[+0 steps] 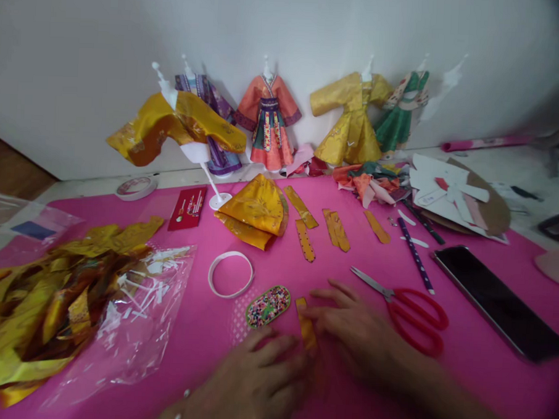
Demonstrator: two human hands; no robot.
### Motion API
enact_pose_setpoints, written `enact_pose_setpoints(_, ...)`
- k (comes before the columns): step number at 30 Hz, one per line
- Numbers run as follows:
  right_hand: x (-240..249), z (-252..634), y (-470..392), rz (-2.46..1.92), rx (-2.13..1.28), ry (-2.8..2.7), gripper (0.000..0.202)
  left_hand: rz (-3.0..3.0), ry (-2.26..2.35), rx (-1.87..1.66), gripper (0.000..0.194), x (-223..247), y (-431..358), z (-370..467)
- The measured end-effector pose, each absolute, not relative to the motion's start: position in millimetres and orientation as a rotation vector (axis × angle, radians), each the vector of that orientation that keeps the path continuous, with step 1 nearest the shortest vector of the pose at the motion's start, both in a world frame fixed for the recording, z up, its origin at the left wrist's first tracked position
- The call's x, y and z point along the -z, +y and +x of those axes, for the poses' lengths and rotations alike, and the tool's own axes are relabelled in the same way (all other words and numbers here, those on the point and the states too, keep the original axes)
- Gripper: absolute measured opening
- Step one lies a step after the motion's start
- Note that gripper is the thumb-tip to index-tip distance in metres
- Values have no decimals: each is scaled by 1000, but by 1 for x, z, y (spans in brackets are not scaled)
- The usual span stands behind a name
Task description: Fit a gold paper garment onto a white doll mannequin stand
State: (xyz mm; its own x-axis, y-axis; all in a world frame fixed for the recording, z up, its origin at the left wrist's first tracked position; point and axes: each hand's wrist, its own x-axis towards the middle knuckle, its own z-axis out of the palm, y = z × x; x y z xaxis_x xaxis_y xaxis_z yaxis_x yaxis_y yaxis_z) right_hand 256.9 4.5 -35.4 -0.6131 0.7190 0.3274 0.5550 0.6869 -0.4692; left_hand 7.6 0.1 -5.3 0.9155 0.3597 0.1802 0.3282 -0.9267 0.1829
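A narrow golden-yellow fabric strip [306, 325] lies on the pink mat between my two hands. My right hand [357, 330] rests at its right side, fingers stretched and apart, the fingertips touching the strip's edge. My left hand [258, 381], somewhat blurred, lies low over the mat with its fingers spread. Its fingertips reach the strip's lower part, which the hands partly cover. Just beyond the left fingers sits an oval container of colourful beads [268, 306]. Red-handled scissors [416, 314] lie partly open beyond my right hand.
White ring [231, 275], cut golden pieces [336, 230] and folded golden cloth [256, 211] lie ahead. Fabric scraps and a plastic bag [149, 315] cover the left; a phone [498, 299] and dotted pen [415, 255] lie right. Dressed doll stands [267, 119] line the wall.
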Motion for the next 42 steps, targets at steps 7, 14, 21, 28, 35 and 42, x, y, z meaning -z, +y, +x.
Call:
enact_pose_setpoints(7, 44, 258, 5, -1108, -414, -2398, 45, 2968, 525, -396, 28, 15, 3, 7)
enact_pose_setpoints(14, 38, 259, 4, -1067, -401, -2385, 43, 2972, 606, -366, 29, 5, 6, 8)
enact_pose_setpoints(21, 39, 257, 5, -1001, -514, -2387, 39, 3003, 670, -395, 31, 10, 8, 7)
enact_pose_setpoints(28, 45, 259, 7, -1023, -502, -2375, 35, 3027, 625, -373, 33, 16, 2, 7)
enact_pose_setpoints(35, 46, 259, 6, -951, -429, -2352, 36, 3123, 618, -344, 36, 21, 4, 3)
enact_pose_setpoints(42, 55, 255, 6, -963, -355, -2316, 41, 3232, 617, -563, 28, 48, 8, 5)
